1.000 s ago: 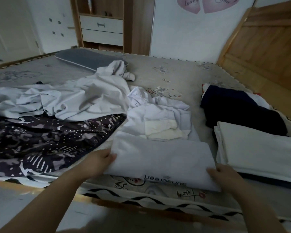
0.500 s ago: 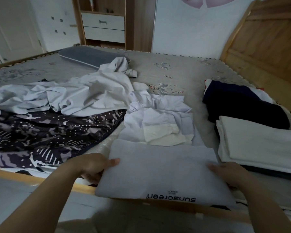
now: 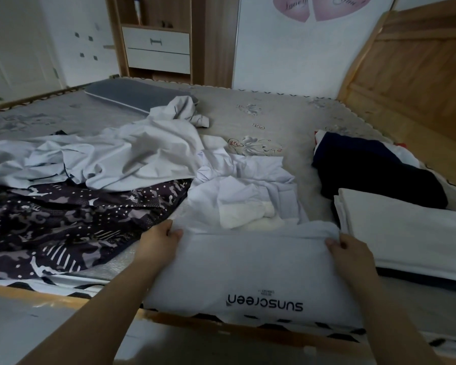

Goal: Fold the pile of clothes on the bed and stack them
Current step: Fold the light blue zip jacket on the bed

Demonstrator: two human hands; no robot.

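Sunscreen shirt (image 3: pixel 250 272): light, limp cloth you pinch at its far corners with left hand (image 3: pixel 159 245) and right hand (image 3: pixel 352 255); support both ends.

**Bedroom surroundings**

A wooden headboard (image 3: pixel 416 75) fills the upper right of the frame. On the white wall (image 3: pixel 287 54) at top centre are two pink heart stickers (image 3: pixel 316 7) with script lettering. Left of that wall stands a wooden cabinet (image 3: pixel 213 40) holding two white drawers (image 3: pixel 157 50) under an open shelf. A white door (image 3: pixel 13 48) shows at the far upper left. A flat grey pillow (image 3: pixel 132 94) lies at the far side of the mattress.
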